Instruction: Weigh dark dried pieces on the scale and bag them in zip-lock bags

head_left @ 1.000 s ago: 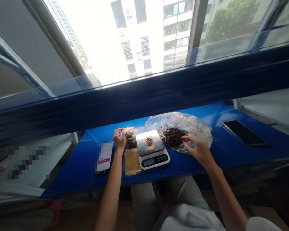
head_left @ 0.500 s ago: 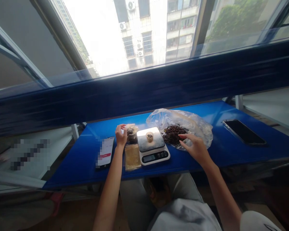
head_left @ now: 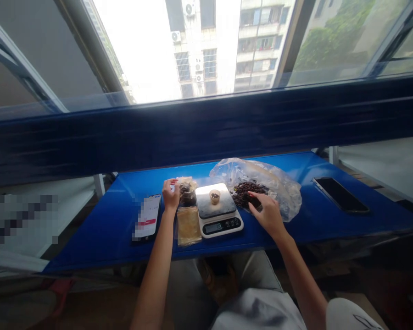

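A white kitchen scale [head_left: 223,225] stands on the blue table with a small round cup [head_left: 214,196] on its plate; a few dark bits lie in the cup. To its right, a heap of dark brown dried pieces [head_left: 249,189] spills from a clear plastic bag [head_left: 289,190]. My right hand [head_left: 268,214] is at the heap's near edge, thumb and forefinger apart. My left hand [head_left: 171,196] rests beside some small filled packets [head_left: 187,191], its fingers loosely bent with a gap between them. Flat tan pouches [head_left: 189,225] lie in front of these packets.
A lit phone [head_left: 147,217] lies left of my left forearm. A dark phone [head_left: 340,195] is at the table's right. Behind the blue table [head_left: 99,229] runs a dark blue ledge [head_left: 192,130] below the window.
My right hand has moved a little left, further over the dark pieces. My left hand stays by the packets. The view has shifted slightly.
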A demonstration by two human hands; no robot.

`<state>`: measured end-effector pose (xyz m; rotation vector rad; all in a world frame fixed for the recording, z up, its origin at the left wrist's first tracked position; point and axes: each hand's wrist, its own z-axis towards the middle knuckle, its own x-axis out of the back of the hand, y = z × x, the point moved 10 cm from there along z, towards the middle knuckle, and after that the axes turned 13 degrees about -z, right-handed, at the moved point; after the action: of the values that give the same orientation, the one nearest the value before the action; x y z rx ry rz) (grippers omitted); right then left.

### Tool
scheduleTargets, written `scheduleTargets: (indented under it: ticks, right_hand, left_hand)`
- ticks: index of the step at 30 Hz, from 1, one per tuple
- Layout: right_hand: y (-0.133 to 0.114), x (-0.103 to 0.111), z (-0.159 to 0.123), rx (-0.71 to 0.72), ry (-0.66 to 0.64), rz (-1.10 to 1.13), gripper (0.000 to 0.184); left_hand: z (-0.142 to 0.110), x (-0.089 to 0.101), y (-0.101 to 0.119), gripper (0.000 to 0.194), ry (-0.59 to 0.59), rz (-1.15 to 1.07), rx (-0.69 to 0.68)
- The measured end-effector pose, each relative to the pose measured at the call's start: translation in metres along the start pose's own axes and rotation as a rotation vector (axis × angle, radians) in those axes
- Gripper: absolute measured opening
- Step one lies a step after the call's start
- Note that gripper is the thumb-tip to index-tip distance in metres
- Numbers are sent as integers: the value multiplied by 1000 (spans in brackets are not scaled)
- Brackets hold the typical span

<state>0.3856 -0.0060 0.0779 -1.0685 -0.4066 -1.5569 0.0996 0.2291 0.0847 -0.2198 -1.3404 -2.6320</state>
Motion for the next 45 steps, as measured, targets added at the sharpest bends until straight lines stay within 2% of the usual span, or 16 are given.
scheduleTargets:
  ticks: [7, 13, 22, 29, 35, 45]
  right_hand:
    - [8, -1, 3, 20, 10, 26, 32]
    - [16, -3, 5, 61, 20, 186, 29]
    - [13, 7, 0, 54, 108, 275, 29]
    - [10, 8, -2, 30, 172, 307, 21]
    - [14, 0, -2, 20, 138, 288, 23]
    - [18, -1, -2, -1, 144, 149, 25]
  left_hand:
    - [-4, -2, -2, 20, -11, 12, 19]
    - [-6, 1, -2, 19, -10, 27, 21]
    - [-2, 4, -12, 22, -27, 51, 63]
    - [-1, 8, -31, 28, -7, 66, 134]
    - [-1, 8, -34, 31, -9, 70, 155]
    - [0, 6, -28, 30, 8, 33, 144]
